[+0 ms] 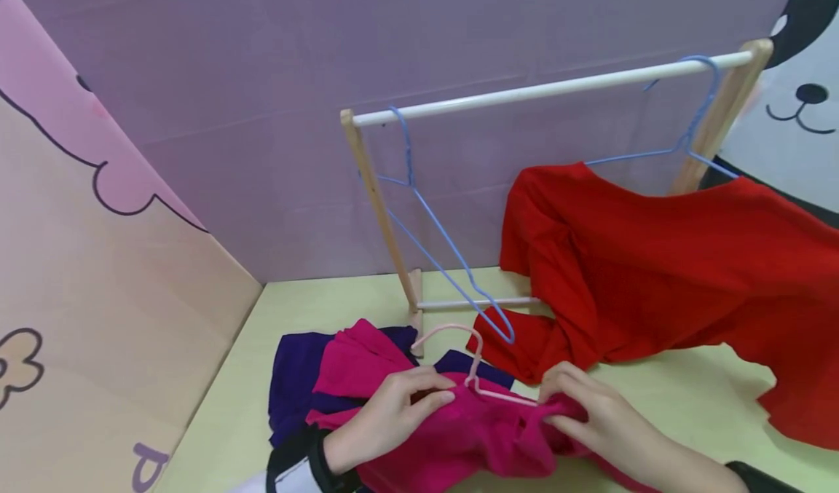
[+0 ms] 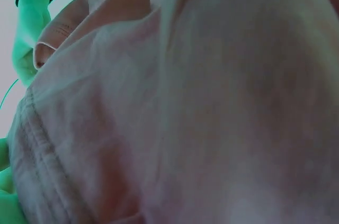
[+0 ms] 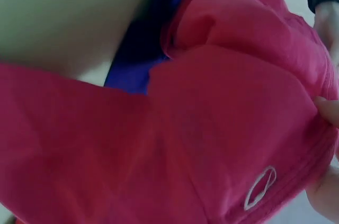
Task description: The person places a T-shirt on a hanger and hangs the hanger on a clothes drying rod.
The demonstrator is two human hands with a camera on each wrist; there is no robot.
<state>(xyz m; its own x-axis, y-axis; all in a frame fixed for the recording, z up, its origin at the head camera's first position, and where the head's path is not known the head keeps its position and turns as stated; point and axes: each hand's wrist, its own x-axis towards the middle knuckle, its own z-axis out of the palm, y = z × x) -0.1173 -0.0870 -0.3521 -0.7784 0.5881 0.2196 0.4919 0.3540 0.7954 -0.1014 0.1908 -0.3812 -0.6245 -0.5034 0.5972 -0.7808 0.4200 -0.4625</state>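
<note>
A magenta shirt (image 1: 472,442) lies bunched on the table in front of me, with a pale pink hanger (image 1: 480,351) set into its neck opening. The hanger's hook and part of its right arm show; the rest is hidden in the cloth. My left hand (image 1: 400,409) pinches the collar edge just left of the hook. With thumb and fingers, my right hand (image 1: 593,413) grips the cloth at the visible end of the hanger's right arm. In the right wrist view, the shirt (image 3: 228,102) fills most of the frame and bears a small white oval mark. Off-colour cloth (image 2: 106,113) fills the left wrist view.
Dark blue clothing (image 1: 295,369) lies under and behind the shirt. Beyond it stands a wooden rack with a white rail (image 1: 550,91). A bare blue hanger (image 1: 435,220) hangs at its left, and a red garment (image 1: 655,274) hangs from another blue hanger (image 1: 703,107) at right.
</note>
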